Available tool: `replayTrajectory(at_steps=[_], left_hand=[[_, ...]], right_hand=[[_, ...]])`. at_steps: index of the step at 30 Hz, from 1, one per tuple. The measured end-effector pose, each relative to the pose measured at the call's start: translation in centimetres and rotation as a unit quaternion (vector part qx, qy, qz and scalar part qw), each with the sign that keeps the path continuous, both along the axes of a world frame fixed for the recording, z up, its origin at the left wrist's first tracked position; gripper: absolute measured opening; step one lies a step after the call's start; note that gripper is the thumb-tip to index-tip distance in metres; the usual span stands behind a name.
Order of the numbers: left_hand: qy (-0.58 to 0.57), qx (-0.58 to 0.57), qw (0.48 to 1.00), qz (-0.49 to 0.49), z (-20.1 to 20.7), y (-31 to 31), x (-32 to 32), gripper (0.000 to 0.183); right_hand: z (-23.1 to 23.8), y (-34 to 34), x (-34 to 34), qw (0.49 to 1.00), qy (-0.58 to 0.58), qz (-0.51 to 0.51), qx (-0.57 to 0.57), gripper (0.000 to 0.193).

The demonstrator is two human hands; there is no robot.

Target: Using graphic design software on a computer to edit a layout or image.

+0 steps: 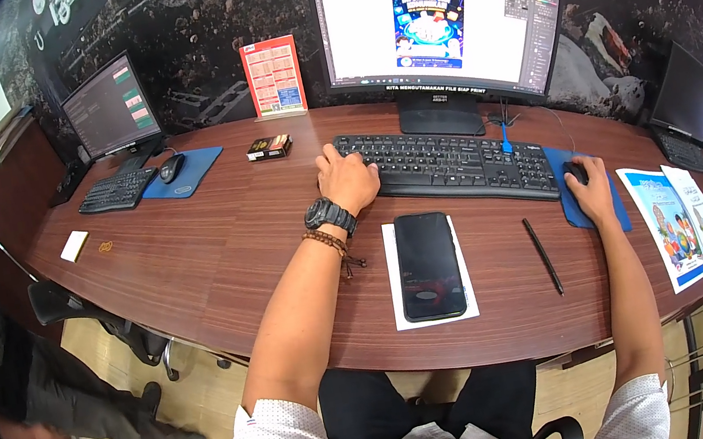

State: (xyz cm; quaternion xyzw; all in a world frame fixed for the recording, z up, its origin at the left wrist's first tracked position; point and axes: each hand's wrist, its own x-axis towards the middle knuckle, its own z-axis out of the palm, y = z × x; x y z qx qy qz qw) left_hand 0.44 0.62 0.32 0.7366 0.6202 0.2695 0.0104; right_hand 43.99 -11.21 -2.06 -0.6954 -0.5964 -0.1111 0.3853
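My left hand [348, 179] rests on the left end of a black keyboard [452, 163], fingers somewhat apart and holding nothing. A black watch [327, 215] and a beaded bracelet [327, 239] circle that wrist. On a blue mouse pad [579, 214], my right hand [594, 188] is closed over a dark computer mouse [578, 172], mostly hidden beneath it. Behind the keyboard stands a wide monitor [351, 33] showing a dark blue poster design. Between my forearms a black phone [429, 267] lies on white paper [399, 303], with a black pen [543, 254] to its right.
Printed sheets [668, 218] lie at the desk's right, near another dark monitor [686, 97]. Left of me are a small box [269, 148], a red-and-white stand card [274, 77], and a second keyboard [118, 191], mouse [171, 168] and monitor [104, 115]. Another person [88, 404] stands at left.
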Motion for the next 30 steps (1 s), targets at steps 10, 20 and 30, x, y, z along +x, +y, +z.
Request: replayTrajectory(at_steps=[10,20,30], left_hand=[[-0.046,0.077,0.996,0.015,-1.1,0.3,-0.6,0.021],[-0.043,0.084,0.995,0.012,-1.4,0.8,-0.9,0.017],[-0.043,0.061,0.997,0.009,-1.5,0.9,-0.4,0.027]], right_hand=[[3.9,1.4,-8.0,0.988,-0.088,0.124,0.035,0.028],[3.5,8.6,-19.2,0.962,-0.013,0.238,-0.13,0.021],[2.1,11.8,-22.8,0.972,-0.114,0.169,-0.114,0.026]])
